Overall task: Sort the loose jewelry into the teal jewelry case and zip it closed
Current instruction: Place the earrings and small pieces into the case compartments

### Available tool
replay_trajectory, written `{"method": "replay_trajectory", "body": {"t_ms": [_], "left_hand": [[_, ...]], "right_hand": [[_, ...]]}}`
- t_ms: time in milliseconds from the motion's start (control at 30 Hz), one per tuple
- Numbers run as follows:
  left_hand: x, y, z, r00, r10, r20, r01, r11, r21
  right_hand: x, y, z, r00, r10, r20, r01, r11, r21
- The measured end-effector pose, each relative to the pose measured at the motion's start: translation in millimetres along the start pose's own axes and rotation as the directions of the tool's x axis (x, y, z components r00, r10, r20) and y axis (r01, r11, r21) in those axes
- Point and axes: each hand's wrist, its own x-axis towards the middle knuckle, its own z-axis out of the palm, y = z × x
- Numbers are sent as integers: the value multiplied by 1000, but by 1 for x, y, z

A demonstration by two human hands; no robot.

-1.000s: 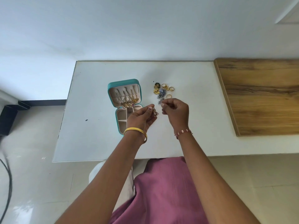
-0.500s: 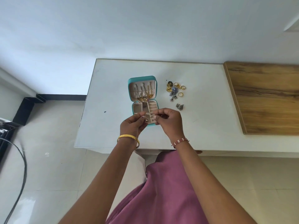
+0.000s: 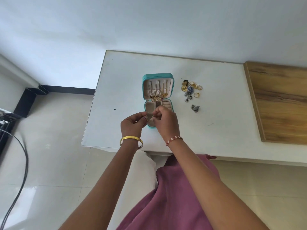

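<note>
Where the two hands met over the case (image 3: 157, 77), the small piece (image 3: 149, 120) pinched between them was too tiny and too covered by fingertips to identify. The left hand (image 3: 132, 124) pinched it from the left with curled fingers, and the right hand (image 3: 166, 122) pinched it from the right, its back hiding the case's near right compartments. The case lay open on the table (image 3: 216, 130), chains (image 3: 157, 95) hanging in its lid. The loose pile (image 3: 191, 90) of rings and earrings lay to its right, with a grey pair (image 3: 195, 108) just nearer; the pile's pieces blurred together. Compared with a second before, the hands had shifted left from beside the pile to over the case's tray, and the grey pair, hidden then, lay exposed.
</note>
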Motion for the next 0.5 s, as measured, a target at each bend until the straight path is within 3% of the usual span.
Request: {"method": "replay_trajectory", "body": {"t_ms": [133,300,500], "left_hand": [[-1,0,0,1000,-1,-8,1,1000,1],[-4,-7,-2,999,-24,-24,23,999,-35],[-11,-11,1,999,-48,-25,46,997,-62]], "right_hand": [[3,-2,2,1000,-25,3,26,998,-53],[-7,0,-4,998,-2,-66,8,996,88],[-24,-2,-1,998,1,55,-9,987,158]]}}
